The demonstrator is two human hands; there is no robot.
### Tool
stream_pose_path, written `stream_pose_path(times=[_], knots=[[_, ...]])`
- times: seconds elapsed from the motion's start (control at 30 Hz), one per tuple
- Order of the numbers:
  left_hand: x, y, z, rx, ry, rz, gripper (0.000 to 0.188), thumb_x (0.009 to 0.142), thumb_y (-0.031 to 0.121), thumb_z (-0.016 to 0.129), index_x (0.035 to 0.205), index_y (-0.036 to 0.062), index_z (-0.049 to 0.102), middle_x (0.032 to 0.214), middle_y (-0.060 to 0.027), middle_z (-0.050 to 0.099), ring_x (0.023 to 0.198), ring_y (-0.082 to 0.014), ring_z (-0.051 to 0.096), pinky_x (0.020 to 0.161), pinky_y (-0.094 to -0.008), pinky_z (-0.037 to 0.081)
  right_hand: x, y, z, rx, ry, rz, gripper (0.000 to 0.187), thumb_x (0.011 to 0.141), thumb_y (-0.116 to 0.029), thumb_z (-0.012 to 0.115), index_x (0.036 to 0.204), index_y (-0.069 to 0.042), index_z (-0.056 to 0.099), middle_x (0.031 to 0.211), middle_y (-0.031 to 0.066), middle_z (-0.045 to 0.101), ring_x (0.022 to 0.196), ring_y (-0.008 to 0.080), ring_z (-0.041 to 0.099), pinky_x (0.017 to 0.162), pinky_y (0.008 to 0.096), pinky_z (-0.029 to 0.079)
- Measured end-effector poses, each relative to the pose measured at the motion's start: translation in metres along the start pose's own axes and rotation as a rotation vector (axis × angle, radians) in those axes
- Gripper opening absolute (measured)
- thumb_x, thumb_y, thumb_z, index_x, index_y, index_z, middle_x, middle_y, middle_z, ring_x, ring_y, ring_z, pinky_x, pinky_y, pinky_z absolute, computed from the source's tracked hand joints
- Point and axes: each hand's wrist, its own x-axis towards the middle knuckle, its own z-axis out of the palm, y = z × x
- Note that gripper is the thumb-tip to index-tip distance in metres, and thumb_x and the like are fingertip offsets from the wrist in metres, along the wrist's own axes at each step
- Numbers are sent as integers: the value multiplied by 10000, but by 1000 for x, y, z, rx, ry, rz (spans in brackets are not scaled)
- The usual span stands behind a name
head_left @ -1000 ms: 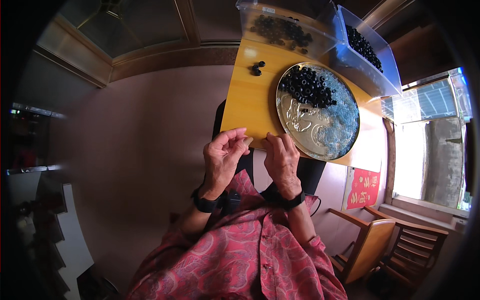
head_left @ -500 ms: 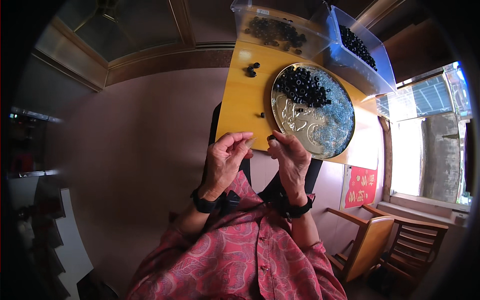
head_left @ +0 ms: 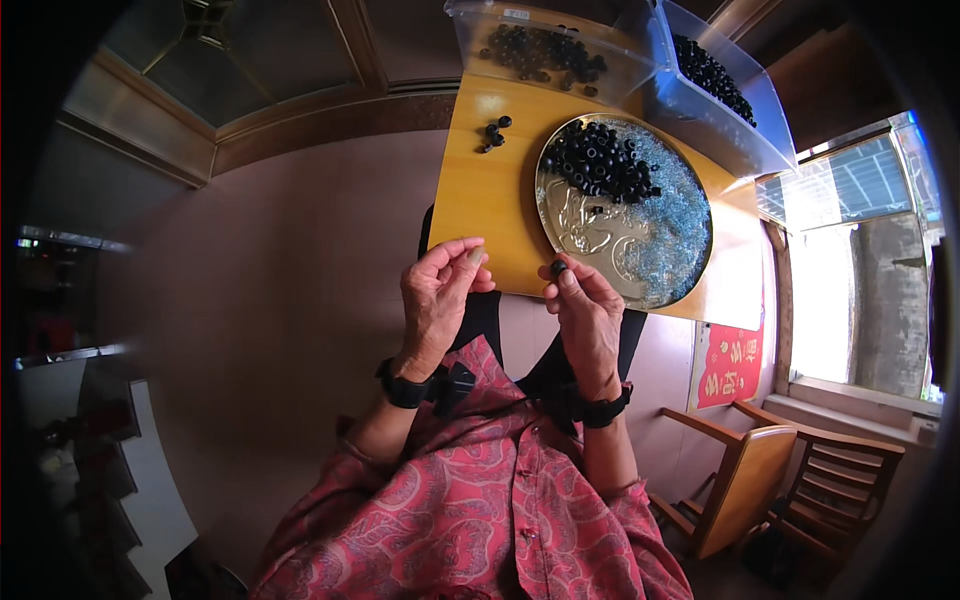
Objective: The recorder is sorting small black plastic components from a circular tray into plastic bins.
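Over the front edge of the table, my right hand (head_left: 588, 315) pinches a black bead (head_left: 559, 267) between thumb and fingertips. To its left, my left hand (head_left: 440, 290) is closed in a pinch, thumb against forefinger. Whatever it holds is too fine to make out. Beyond my right hand lies an oval metal tray (head_left: 572, 222). A pile of black beads (head_left: 600, 165) covers its far part, and tiny clear-blue beads (head_left: 672, 225) spread along its right side. Several loose black beads (head_left: 494, 135) lie on the yellow table (head_left: 480, 185) left of the tray.
Two clear plastic bins stand at the table's far side, the left bin (head_left: 548, 60) and the right bin (head_left: 715, 110), both with black beads. Wooden chairs (head_left: 760, 490) stand at the lower right, near a bright window (head_left: 820, 300). A red poster (head_left: 730, 365) shows beside the table.
My hands have drawn further apart, the left one moving left. The bead in my right hand shows more plainly. A lone bead left of the tray no longer shows on the table.
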Motion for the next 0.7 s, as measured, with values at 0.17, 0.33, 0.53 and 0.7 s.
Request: stream_pose_path(times=[0.17, 0.33, 0.53, 0.7], knots=[[-6, 3, 11, 89, -81, -32, 203, 928, 116, 631, 1073, -24, 652, 830, -31, 665, 680, -81, 630, 647, -221, 546, -2, 0, 2, 49, -36, 79, 246, 951, -82, 578, 1163, 43, 599, 981, 134, 681, 744, 109, 611, 644, 214, 479], [-7, 0, 17, 127, -162, -11, 211, 943, 123, 609, 1100, -11, 657, 878, -38, 666, 737, -94, 642, 702, -239, 561, -7, -1, 9, -24, -83, 108, 236, 955, -79, 566, 1153, 41, 609, 938, 128, 683, 728, 117, 610, 619, 220, 468], [7, 0, 11, 580, -49, 443, 207, 919, 41, 602, 1109, -31, 643, 1059, -98, 624, 903, -174, 638, 789, -268, 542, -10, -4, 10, -98, -77, 114, 239, 951, -111, 585, 1141, 30, 622, 924, 120, 686, 710, 106, 598, 614, 217, 459], [78, -18, -22, 1099, 197, 770, 394, 941, 63, 502, 1314, -61, 469, 1368, -274, 447, 1177, -397, 534, 959, -428, 486, -9, 5, 9, -110, -79, 118, 243, 947, -141, 601, 1126, 20, 633, 923, 110, 689, 696, 101, 595, 609, 212, 455]])
